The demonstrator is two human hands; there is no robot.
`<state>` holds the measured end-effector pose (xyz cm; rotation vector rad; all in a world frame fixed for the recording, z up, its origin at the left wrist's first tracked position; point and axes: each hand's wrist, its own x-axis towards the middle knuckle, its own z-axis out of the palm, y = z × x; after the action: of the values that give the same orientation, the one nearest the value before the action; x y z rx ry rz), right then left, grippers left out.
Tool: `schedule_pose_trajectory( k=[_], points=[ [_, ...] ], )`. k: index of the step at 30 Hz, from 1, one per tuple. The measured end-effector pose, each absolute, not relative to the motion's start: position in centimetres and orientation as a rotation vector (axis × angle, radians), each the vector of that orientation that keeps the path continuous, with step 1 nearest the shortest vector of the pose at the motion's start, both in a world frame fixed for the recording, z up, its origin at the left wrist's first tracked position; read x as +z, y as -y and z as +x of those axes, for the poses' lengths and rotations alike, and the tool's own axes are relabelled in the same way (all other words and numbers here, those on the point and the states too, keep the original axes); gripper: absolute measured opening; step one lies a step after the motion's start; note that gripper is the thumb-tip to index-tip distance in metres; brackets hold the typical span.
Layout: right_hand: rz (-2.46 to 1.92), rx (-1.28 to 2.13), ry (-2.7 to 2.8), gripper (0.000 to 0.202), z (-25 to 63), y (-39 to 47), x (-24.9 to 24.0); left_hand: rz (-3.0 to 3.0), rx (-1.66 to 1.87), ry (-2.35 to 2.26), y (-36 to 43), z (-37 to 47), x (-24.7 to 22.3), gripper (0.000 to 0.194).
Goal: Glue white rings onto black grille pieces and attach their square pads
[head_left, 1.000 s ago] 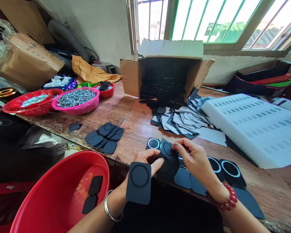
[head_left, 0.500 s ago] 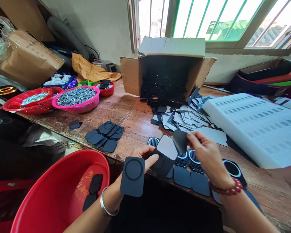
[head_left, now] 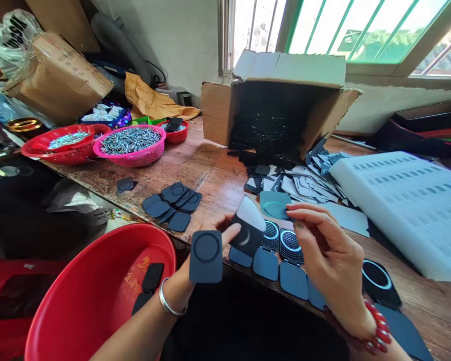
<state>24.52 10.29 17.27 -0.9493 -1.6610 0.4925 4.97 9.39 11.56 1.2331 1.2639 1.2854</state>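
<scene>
The left hand (head_left: 225, 237) grips a black rectangular sheet with a whitish upper part (head_left: 244, 239) between thumb and fingers at the near edge of a brown wooden table (head_left: 214, 163). Just beside it, the right hand (head_left: 328, 253) pinches a thin, glossy, dark rounded-square piece (head_left: 273, 204) by its edge. Below both hands, hinged black devices with white rings (head_left: 292, 244) line the table's edge, leaving little room there; the widest bare wood stretches between a cluster of black rounded-square pads (head_left: 178, 198) and a heap of grey and black sheets (head_left: 304, 183). A white foam tray (head_left: 398, 205) bounds the right side.

A matte black square with a ring (head_left: 206, 256) covers the left wrist; what holds it cannot be told. The left fingertips vanish behind the sheet, and the right hand blocks part of the row. Shadow blurs the contents of an open brown cardboard box (head_left: 218, 110). The frame's bottom crops a red plastic tub (head_left: 67, 296).
</scene>
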Motion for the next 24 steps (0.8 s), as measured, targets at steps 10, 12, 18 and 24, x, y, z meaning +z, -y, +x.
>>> schedule_pose_trajectory(
  k=[10,12,18,24],
  points=[
    [-0.991,0.883,1.53,0.024,26.1,-9.7,13.8,1.24,1.563,-1.319,-17.0,1.1,10.5,0.033],
    [-1.033,0.87,1.545,0.021,26.3,-9.6,13.5,1.256,1.555,-1.312,-17.4,1.4,10.7,0.031],
    [-1.059,0.826,1.605,0.017,26.5,-9.6,13.3,1.286,1.467,-1.287,-16.6,2.8,10.4,0.035],
    [-0.917,0.876,1.553,0.028,24.6,-9.9,14.7,1.512,1.227,-1.265,-12.7,5.5,12.3,0.038]
  ],
)
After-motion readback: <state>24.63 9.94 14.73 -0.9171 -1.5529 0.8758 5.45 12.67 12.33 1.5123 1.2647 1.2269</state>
